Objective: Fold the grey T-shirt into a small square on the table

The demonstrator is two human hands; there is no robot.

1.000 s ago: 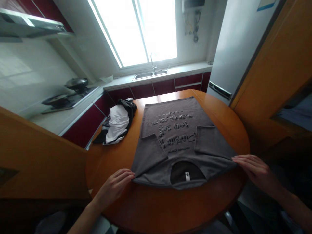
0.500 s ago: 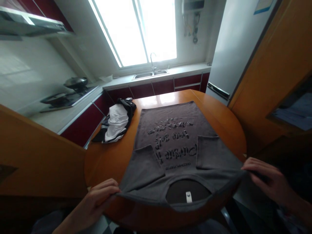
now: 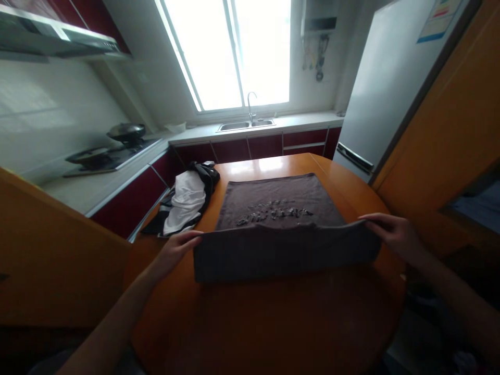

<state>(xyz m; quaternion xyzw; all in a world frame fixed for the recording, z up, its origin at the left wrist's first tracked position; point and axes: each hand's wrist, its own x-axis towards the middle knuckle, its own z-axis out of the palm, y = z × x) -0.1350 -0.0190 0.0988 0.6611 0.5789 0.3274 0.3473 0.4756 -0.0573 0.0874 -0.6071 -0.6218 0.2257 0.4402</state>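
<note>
A dark grey T-shirt (image 3: pixel 287 255) with printed lettering lies on the wooden table, its hem end flat towards the window. Its shoulder end is raised and folded over towards the hem, so the collar and sleeves are hidden. My left hand (image 3: pixel 180 247) pinches the raised edge at the left corner. At the right corner, my right hand (image 3: pixel 392 234) is closed on the same edge. The cloth hangs between both hands as a band, sagging slightly in the middle and covering part of the lettering.
A crumpled white and black garment (image 3: pixel 188 195) lies at the left of the rounded wooden table (image 3: pixel 273 317). Beyond are a counter with a sink (image 3: pixel 246 125), a stove with a pan (image 3: pixel 91 156) at the left, and a fridge (image 3: pixel 371 88) at the right.
Both hands have lifted the T-shirt's shoulder edge and carried it away from me, over the shirt's body. Collar, sleeves and lower lettering have gone out of sight.
</note>
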